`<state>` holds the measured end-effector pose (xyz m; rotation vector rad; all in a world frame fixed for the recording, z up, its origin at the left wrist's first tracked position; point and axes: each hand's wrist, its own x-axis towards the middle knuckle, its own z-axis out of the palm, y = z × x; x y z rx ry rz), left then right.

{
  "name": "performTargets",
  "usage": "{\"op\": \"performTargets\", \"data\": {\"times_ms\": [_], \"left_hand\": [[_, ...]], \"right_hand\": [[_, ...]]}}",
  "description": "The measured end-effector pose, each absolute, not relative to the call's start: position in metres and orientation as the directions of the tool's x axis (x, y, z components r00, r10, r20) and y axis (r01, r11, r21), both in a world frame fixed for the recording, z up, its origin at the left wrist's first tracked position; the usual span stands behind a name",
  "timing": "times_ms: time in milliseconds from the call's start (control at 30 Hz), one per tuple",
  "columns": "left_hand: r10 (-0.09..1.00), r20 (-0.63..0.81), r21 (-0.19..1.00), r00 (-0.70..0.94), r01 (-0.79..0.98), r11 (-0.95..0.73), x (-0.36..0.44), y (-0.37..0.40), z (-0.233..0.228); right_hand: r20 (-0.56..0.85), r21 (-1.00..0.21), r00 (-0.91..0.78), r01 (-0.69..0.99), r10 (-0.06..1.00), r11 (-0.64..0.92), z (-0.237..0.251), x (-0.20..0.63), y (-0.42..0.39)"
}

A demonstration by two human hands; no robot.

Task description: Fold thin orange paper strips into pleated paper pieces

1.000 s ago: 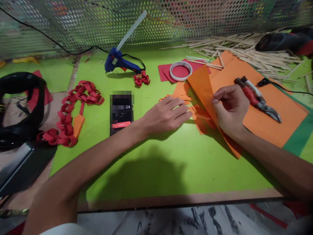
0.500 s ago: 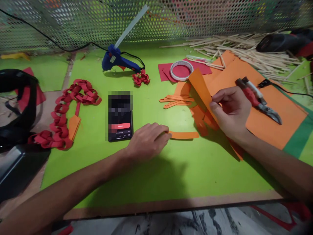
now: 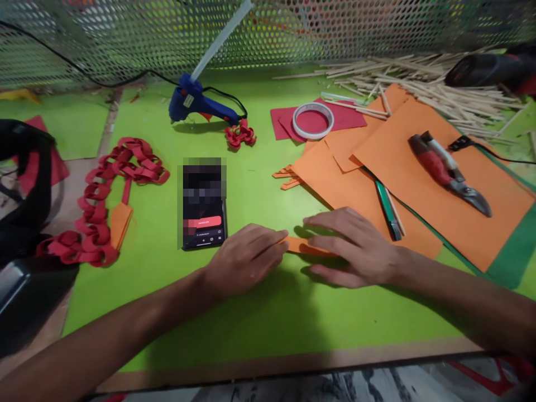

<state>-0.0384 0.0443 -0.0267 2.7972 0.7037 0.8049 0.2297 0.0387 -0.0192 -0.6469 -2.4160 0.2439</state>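
A narrow orange paper strip (image 3: 299, 244) lies low over the green table top, its left end pinched in the fingers of my left hand (image 3: 251, 259). My right hand (image 3: 355, 248) hovers over the strip's other end with fingers spread, covering part of it; whether it touches the paper I cannot tell. Just beyond my right hand, orange paper sheets (image 3: 326, 173) lie flat, with a green cutter knife (image 3: 386, 209) on them. Folded orange strips (image 3: 288, 177) poke out from under the sheets' left edge. A phone (image 3: 204, 206) lies left of my left hand.
A red paper chain (image 3: 94, 212) curls at the left. Toward the back are a blue glue gun (image 3: 201, 103), a small red paper cluster (image 3: 240, 135) and a tape roll (image 3: 313, 121). Pruning shears (image 3: 448, 173) lie on orange paper at right, below scattered wooden sticks (image 3: 435, 89).
My right hand has let go of the orange sheet, which now lies flat over the folded strips. It has moved left and down to the strip and spread its fingers. The cutter now shows.
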Motion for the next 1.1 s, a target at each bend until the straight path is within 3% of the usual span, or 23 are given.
{"op": "performTargets", "data": {"times_ms": [267,400,567,1100], "left_hand": [[0.557,0.489,0.386,0.671,0.406,-0.828,-0.039,0.043,-0.029],[0.575,0.505,0.408,0.644,0.409,-0.816,-0.040,0.042,-0.029],[0.610,0.491,0.459,0.621,0.411,-0.788,-0.042,0.042,-0.026],[0.607,0.482,0.445,0.632,0.420,-0.791,-0.039,0.045,-0.020]], "right_hand": [[0.515,-0.291,-0.698,0.403,0.497,0.868,-0.026,0.230,0.038],[0.516,-0.365,-0.698,0.345,0.496,0.865,-0.025,0.232,0.034],[0.483,-0.465,-0.631,0.403,0.607,0.788,-0.021,0.225,0.025],[0.591,-0.295,-0.613,0.441,0.524,0.848,-0.027,0.222,0.031]]}}
